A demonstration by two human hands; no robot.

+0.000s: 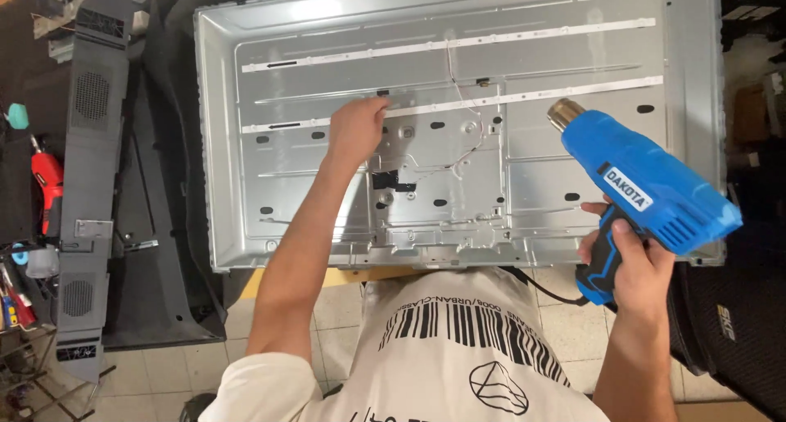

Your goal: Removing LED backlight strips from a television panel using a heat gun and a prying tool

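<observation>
A large silver metal television back panel (573, 193) lies flat in front of me. Two white light strips cross it, the upper strip (458, 42) near the far edge and the lower strip (524, 96) across the middle. My left hand (357, 127) rests on the lower strip, fingertips pinched at its edge. My right hand (626, 262) grips the black handle of a blue heat gun (639, 176), whose metal nozzle points up-left above the panel, apart from the strip. Thin white wires (458, 86) run down the panel's centre.
A grey plastic speaker bar (90, 168) and a black television cover (164, 250) lie to the left. A red and black power screwdriver (47, 189) sits at the far left among small tools. The heat gun's black cord (540, 287) trails below the panel. Tiled floor is below.
</observation>
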